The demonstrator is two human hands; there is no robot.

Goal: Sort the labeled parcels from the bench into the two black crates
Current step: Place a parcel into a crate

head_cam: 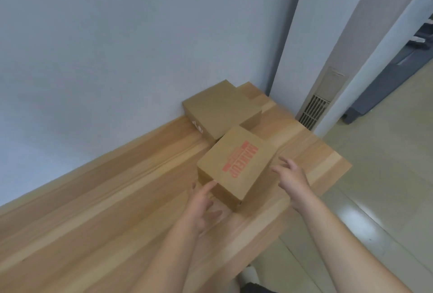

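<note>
Reaching for one parcel (234, 168), you had left hand (201, 208) and right hand (293, 182) spread, empty; second parcel (220, 107) lay unsorted by the bench (117, 199) corner.

A pale blue-grey wall (117, 35) runs behind a light wooden bench (93, 210) with a striped grain. At the bench's far end stands a white pillar (328, 23) with a slatted vent grille (315, 111) low down. The glossy pale floor (386, 175) reflects light, and a dark grey unit (384, 86) stands further right.
</note>
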